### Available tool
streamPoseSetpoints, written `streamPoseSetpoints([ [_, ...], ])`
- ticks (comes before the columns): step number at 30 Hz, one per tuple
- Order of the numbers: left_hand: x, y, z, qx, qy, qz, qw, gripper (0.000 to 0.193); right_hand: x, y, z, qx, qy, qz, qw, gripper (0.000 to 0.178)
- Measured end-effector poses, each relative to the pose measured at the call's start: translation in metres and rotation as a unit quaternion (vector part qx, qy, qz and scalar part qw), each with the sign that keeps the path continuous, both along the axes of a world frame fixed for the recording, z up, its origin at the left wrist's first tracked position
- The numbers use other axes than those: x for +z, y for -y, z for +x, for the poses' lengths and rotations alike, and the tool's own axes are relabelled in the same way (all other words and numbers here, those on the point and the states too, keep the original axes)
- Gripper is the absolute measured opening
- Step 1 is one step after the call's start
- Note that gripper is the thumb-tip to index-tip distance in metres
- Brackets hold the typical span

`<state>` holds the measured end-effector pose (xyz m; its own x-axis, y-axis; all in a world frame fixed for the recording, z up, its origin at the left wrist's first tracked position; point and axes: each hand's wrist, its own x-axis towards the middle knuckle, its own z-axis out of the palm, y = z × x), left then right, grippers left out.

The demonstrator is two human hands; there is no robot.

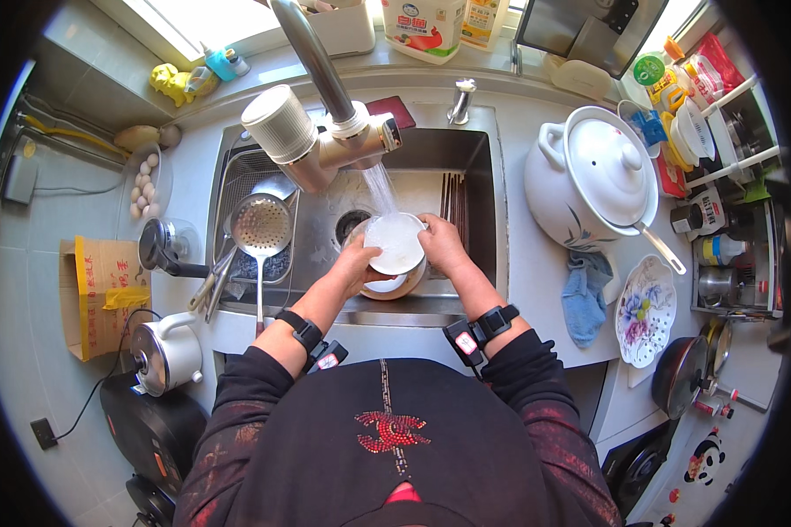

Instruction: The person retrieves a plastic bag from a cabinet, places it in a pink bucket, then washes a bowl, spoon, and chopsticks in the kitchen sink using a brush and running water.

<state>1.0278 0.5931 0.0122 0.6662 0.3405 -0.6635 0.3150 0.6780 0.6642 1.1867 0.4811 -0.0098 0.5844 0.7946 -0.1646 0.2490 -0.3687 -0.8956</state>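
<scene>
Over the sink [488, 189] I hold a small white bowl [395, 246] between both hands. My left hand [357, 267] grips its left rim, with the thumb on the near side. My right hand [444, 244] is closed on the right rim. Water runs from the metal faucet [334, 154] into the bowl and splashes white, so its inside is hard to make out. Directly underneath is another pale, round dish [394, 290], mostly hidden by the bowl and my hands. Several dark chopsticks [453, 200] lie in the sink's right part.
A perforated skimmer [262, 225] rests across a wire basket [253, 171] at the sink's left. To the right stand a large lidded white pot [593, 180], a blue cloth [586, 299] and a flowered dish [647, 312]. Eggs [144, 186] and a white kettle [165, 353] are at left.
</scene>
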Motion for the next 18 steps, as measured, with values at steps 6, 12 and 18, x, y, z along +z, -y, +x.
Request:
streamPoseSetpoints([
  [6,-0.008,-0.005,-0.005,0.005,-0.055,-0.087,0.995,0.059,0.004,0.002,0.006,0.028,-0.115,0.003,0.993,0.034],
  [12,0.009,-0.006,-0.001,0.071,-0.005,-0.067,0.995,0.050,0.052,0.004,0.013,-0.040,-0.208,0.103,0.972,0.034],
  [18,0.000,-0.001,0.000,0.062,-0.063,0.057,0.994,0.049,0.084,-0.007,-0.013,0.003,-0.356,0.227,0.906,0.036],
])
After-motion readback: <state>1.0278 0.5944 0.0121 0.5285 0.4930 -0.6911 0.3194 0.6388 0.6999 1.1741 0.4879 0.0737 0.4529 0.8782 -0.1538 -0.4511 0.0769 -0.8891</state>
